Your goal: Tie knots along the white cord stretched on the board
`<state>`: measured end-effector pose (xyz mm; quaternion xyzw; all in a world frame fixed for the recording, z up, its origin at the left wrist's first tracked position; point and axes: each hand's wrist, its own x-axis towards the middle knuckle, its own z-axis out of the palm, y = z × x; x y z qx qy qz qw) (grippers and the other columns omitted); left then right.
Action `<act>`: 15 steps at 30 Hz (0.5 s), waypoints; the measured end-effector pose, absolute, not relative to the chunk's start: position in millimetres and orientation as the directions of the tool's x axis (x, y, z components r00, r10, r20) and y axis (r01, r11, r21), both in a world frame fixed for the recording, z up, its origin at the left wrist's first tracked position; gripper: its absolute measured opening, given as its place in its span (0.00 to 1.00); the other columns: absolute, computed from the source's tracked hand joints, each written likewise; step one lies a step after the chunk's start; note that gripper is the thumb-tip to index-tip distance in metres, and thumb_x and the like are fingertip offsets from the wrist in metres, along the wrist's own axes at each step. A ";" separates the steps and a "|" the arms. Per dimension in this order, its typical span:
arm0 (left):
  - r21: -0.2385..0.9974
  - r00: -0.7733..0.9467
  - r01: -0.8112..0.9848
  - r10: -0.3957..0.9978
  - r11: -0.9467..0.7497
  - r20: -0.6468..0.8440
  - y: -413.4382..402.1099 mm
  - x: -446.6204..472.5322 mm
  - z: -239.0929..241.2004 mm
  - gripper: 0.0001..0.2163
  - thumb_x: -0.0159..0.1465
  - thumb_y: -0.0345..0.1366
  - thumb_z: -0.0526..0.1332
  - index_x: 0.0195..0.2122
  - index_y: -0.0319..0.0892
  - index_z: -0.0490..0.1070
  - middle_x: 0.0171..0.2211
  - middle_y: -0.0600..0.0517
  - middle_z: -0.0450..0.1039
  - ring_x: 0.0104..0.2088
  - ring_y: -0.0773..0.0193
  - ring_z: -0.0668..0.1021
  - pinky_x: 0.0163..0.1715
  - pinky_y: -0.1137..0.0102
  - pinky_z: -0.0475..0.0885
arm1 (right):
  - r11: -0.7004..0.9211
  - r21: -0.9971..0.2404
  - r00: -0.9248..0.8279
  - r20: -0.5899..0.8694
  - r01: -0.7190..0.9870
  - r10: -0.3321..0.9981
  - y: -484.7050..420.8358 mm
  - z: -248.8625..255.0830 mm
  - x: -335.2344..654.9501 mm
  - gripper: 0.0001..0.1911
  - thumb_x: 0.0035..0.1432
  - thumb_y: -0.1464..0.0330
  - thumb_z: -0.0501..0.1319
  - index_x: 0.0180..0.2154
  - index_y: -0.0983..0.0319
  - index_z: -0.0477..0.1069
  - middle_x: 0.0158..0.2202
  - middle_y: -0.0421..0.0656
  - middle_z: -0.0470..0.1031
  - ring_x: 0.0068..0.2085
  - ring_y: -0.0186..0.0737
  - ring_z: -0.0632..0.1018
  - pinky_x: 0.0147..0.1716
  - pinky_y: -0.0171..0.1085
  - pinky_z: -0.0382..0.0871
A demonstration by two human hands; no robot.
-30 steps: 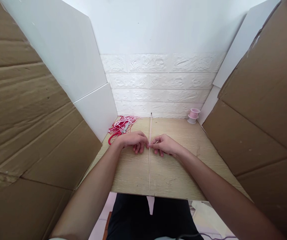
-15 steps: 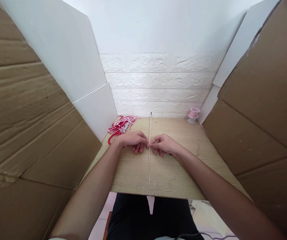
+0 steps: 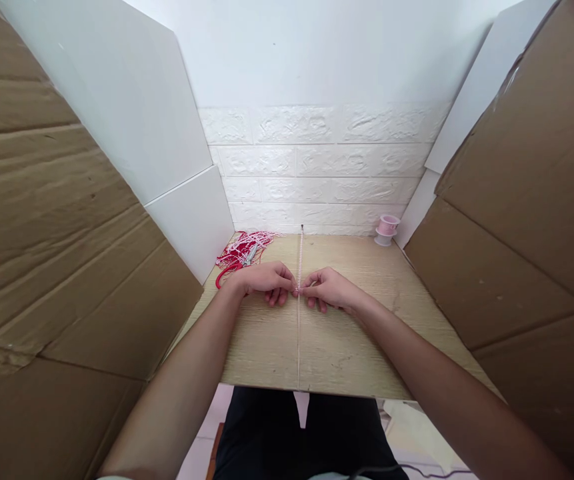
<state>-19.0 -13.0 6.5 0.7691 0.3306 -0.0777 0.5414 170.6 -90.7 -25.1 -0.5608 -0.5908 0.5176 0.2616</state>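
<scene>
The cord [image 3: 301,257] runs taut down the middle of the table [image 3: 367,353], from a pin at the far edge to the near edge. The stretch from the pin to the hands looks knotted in pink and white and the near stretch is bare, so the work is judged partly done. The left hand [image 3: 267,280] and right hand [image 3: 331,289] each pinch the cord from their own side, fingertips meeting where the knotted part ends.
</scene>
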 end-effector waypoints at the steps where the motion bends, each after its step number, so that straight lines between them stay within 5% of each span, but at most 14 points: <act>1: 0.781 0.769 0.593 0.424 -0.195 -0.478 -13.0 -19.1 6.6 0.15 0.58 0.45 0.59 0.39 0.37 0.74 0.24 0.51 0.73 0.20 0.70 0.73 0.20 0.77 0.66 | -0.162 -0.905 -0.237 -0.270 0.393 0.933 -90.5 -25.5 170.8 0.10 0.57 0.64 0.63 0.34 0.67 0.74 0.24 0.41 0.72 0.15 0.26 0.66 0.11 0.27 0.50; 15: 0.767 0.761 0.605 0.439 -0.213 -0.478 -14.6 -19.2 9.0 0.18 0.56 0.49 0.62 0.37 0.37 0.75 0.24 0.51 0.73 0.20 0.71 0.72 0.18 0.78 0.63 | -0.173 -0.897 -0.246 -0.290 0.408 0.925 -89.1 -28.6 170.2 0.08 0.57 0.67 0.61 0.35 0.67 0.72 0.25 0.41 0.73 0.15 0.27 0.67 0.10 0.27 0.47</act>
